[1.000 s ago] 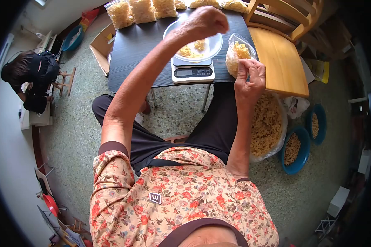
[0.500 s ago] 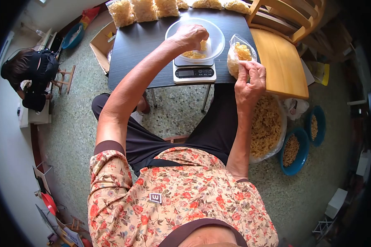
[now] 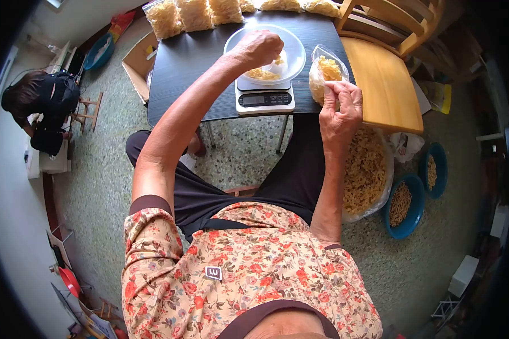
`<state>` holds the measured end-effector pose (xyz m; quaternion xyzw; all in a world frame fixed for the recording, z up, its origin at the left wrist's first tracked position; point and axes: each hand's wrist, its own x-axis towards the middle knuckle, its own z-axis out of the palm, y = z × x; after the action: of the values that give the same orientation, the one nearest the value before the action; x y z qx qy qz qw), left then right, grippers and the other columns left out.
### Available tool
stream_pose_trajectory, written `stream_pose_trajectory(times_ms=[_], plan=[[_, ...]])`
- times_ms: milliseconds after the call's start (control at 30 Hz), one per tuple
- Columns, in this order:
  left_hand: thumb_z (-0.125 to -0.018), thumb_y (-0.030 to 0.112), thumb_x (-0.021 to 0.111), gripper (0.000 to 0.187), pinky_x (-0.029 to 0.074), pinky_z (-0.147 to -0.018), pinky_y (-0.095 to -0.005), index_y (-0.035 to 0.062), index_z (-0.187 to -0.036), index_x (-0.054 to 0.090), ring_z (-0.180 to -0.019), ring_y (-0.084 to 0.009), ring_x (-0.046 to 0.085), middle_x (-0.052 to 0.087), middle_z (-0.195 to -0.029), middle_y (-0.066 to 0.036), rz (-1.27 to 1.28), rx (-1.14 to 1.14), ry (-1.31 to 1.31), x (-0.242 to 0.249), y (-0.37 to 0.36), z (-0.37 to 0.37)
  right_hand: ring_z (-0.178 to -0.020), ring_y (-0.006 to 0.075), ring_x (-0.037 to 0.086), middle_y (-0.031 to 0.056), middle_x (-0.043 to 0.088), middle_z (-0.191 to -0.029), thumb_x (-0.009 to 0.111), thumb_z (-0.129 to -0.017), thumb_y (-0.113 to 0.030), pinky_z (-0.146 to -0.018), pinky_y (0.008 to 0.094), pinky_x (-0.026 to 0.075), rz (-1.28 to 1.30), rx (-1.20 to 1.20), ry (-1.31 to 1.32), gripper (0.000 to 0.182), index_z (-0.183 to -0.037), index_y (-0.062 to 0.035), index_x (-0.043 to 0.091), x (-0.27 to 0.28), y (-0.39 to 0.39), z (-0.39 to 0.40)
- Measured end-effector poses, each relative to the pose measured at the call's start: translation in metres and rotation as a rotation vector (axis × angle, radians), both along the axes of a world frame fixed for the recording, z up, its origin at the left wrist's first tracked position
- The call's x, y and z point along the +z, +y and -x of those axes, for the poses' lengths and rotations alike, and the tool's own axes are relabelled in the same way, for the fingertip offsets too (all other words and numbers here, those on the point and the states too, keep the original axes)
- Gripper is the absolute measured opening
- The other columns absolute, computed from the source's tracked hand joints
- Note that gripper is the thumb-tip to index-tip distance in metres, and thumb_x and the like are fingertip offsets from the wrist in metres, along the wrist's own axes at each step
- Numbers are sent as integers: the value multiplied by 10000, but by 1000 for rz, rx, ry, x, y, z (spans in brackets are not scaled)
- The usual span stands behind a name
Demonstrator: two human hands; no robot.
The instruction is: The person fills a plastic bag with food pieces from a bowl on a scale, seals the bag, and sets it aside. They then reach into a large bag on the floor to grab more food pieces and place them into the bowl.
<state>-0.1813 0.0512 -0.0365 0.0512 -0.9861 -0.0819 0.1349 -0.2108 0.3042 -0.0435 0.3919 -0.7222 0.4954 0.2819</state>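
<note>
A clear round bowl (image 3: 297, 55) sits on a white digital scale (image 3: 266, 100) near the table's front edge, with some yellow pasta-like pieces (image 3: 262, 74) in it. My left hand (image 3: 341, 107) pinches the rim of a clear plastic bag (image 3: 316, 76) partly filled with the same yellow pieces, to the right of the scale. Over the bowl is my right hand (image 3: 260, 48), its fingers closed and curled downward; pieces show just beneath the fingertips, and what it grips is mostly hidden.
Several filled bags (image 3: 195, 14) line the back of the dark table (image 3: 181, 73). A wooden chair (image 3: 382, 85) stands at the right. Below it are a large bag of yellow pieces (image 3: 367, 175) and blue basins (image 3: 417, 212). Another person (image 3: 39, 101) bends at the far left.
Both hands and the table items appear shifted very slightly left in the view. My right hand stays over the bowl and my left hand keeps its pinch on the bag.
</note>
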Motion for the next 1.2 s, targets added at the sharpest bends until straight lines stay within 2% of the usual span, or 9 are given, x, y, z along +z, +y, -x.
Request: stream_pose_trajectory(times_ms=[133,267,367,500,633,700,767,833,1200], plan=[[-853,160,737,130,555,-691,-322,48,-917,755,-724,-149,693,739,-791,-80,-354,37,91,20,-6,-10,-859,236,659,103,636,-924,752,-856,-7,-782,349,574,7,3,-12,98,-949,-3,723,0,1,0],[-844,169,798,175,440,-531,-199,45,-959,752,-636,-39,576,729,-800,-31,-1001,178,135,30,-17,-18,-845,225,666,95,637,-934,754,-860,-25,-770,339,577,-4,-7,10,96,-952,-13,727,1,1,-1],[-866,135,800,248,414,-471,-147,21,-1063,702,-616,-42,582,733,-852,-76,-1568,74,152,30,-26,-21,-834,218,670,86,639,-942,755,-863,-34,-763,331,578,-7,-9,1,96,-955,-19,733,4,1,-3],[-874,129,793,274,412,-460,-135,26,-1103,684,-603,-35,579,736,-879,-88,-1847,-48,117,38,-6,-16,-827,211,673,77,639,-943,755,-867,-38,-765,319,576,-1,-9,-11,89,-955,-28,744,4,0,-5],[-903,166,754,189,406,-499,-157,15,-1013,727,-648,-32,578,720,-842,-35,-1461,-279,3,52,38,-8,-809,225,669,85,638,-935,774,-833,-40,-733,341,562,-13,17,-11,117,-948,-39,752,-2,-1,-2],[-874,175,761,188,452,-561,-205,22,-982,749,-663,-53,589,722,-835,-21,-951,-175,-36,58,61,-3,-806,235,668,92,638,-929,780,-819,-41,-722,351,557,-20,17,-13,133,-949,-39,752,-3,-1,-3],[-810,153,757,140,520,-654,-317,74,-925,765,-695,-140,646,724,-808,-46,-547,-194,-42,57,75,4,-806,238,669,94,640,-924,770,-827,-31,-724,346,559,2,13,15,125,-951,-37,751,-4,-1,-4],[-775,176,753,121,530,-675,-362,89,-860,760,-715,-219,674,712,-792,-80,-367,-172,-30,55,85,10,-813,239,669,96,642,-928,762,-832,-25,-723,345,560,7,12,10,121,-952,-36,751,-5,2,-3],[-698,303,815,234,533,-641,-431,96,-780,744,-726,-293,692,701,-738,-103,47,-61,-225,64,118,25,-839,244,673,105,657,-957,730,-862,-10,-727,347,563,43,80,-13,149,-1007,-37,751,-13,6,-4]])
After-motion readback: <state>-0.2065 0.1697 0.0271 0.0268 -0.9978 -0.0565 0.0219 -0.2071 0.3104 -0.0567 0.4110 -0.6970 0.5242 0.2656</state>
